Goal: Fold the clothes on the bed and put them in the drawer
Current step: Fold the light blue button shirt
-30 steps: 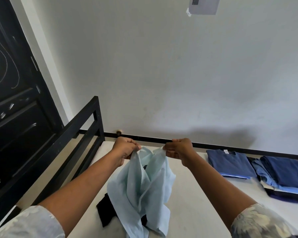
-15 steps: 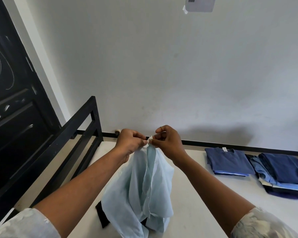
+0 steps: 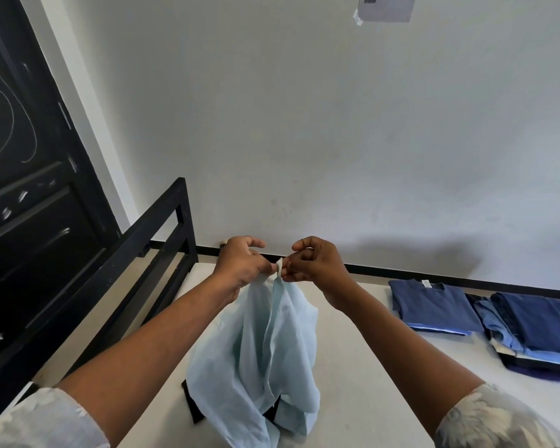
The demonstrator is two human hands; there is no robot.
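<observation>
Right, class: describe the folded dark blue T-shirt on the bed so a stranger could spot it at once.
On the white mattress, look right, along the grey wall. Two lots of blue clothes lie there. The folded dark blue T-shirt is the left one, flat, with a white neck label, unlike the mixed blue stack beside it.

A bedroom in a home: a bed (image 3: pixel 362 367) with a black metal frame (image 3: pixel 136 253) stands against a plain white wall (image 3: pixel 304 124), folded blue clothes (image 3: pixel 482 318) lie on its pale mattress, and a black panelled door (image 3: pixel 20 189) stands at the left.
</observation>
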